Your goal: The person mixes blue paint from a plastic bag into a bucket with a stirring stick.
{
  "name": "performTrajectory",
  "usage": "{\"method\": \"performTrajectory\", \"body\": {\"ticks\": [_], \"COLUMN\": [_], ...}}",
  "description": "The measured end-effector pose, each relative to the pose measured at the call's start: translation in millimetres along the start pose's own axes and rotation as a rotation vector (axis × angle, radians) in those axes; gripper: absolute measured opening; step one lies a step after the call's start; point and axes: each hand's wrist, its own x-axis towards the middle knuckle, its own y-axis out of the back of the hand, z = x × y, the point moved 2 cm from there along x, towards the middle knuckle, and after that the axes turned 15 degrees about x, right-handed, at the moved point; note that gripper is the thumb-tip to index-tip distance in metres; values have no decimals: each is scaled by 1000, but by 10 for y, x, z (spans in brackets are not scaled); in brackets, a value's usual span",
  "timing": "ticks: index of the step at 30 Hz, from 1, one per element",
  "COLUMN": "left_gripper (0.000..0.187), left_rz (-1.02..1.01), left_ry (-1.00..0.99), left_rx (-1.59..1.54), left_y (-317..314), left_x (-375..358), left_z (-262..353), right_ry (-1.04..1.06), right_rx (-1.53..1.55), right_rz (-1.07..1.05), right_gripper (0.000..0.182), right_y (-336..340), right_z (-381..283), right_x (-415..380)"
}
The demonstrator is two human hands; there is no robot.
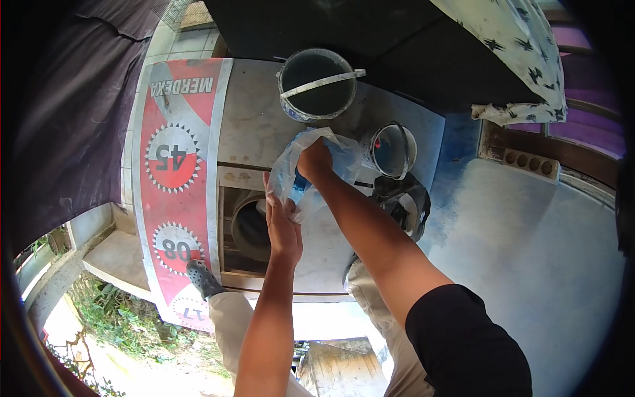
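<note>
A clear plastic bag with something blue inside is held up in front of me. My left hand grips the near left side of the bag, fingers along its outside and the thumb toward its rim. My right hand reaches into the bag's mouth with its fingers curled downward. The bag and the hand itself hide what those fingers hold. Blue material shows through the plastic just below the right hand.
Beyond the bag stands a large bucket with its handle across the top. A smaller white bucket and a black plastic bag are to the right. A red banner lies at left, beside a floor opening with a round container.
</note>
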Motion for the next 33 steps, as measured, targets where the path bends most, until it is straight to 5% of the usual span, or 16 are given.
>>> {"method": "performTrajectory", "body": {"ticks": [4, 6, 13, 33], "left_gripper": [60, 60, 63, 55], "left_rz": [9, 11, 14, 17], "left_ry": [16, 24, 29, 95], "left_rx": [32, 32, 38, 17], "left_y": [6, 20, 34, 70], "left_x": [27, 12, -23, -83], "left_z": [37, 41, 1, 8], "right_ry": [-20, -62, 40, 290], "right_rx": [24, 50, 25, 218], "right_rz": [18, -33, 7, 171], "right_gripper": [37, 53, 57, 18], "right_y": [-21, 12, 161, 515], "right_z": [-28, -31, -36, -90], "right_x": [19, -7, -254, -657]}}
